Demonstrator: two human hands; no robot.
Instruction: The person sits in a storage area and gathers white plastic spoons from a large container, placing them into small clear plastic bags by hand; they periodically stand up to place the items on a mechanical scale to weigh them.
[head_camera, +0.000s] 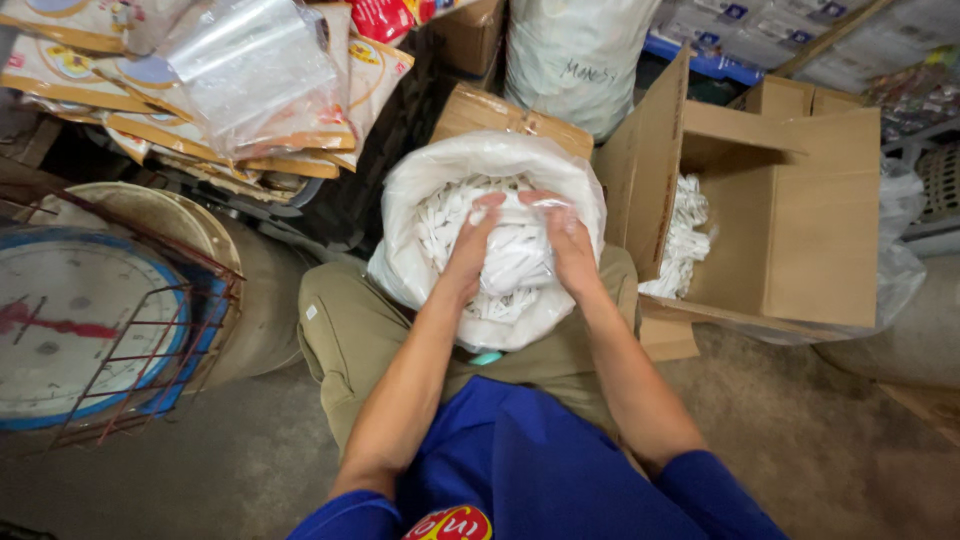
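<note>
Head view — both hands (520, 240) clasp small bag (515, 262).

Dial scale (70, 325) at near left. Open cardboard box (800, 230) at right. Stacked printed packets (200, 90) at far left.

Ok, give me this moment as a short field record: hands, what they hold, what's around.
left hand: grips small clear bag
right hand: grips same bag, other side
small clear bag: stuffed with white pieces, held over big sack
big white sack: open, on lap, full of white pieces
cardboard box: right, open, more white pieces inside
dial scale: left
</note>
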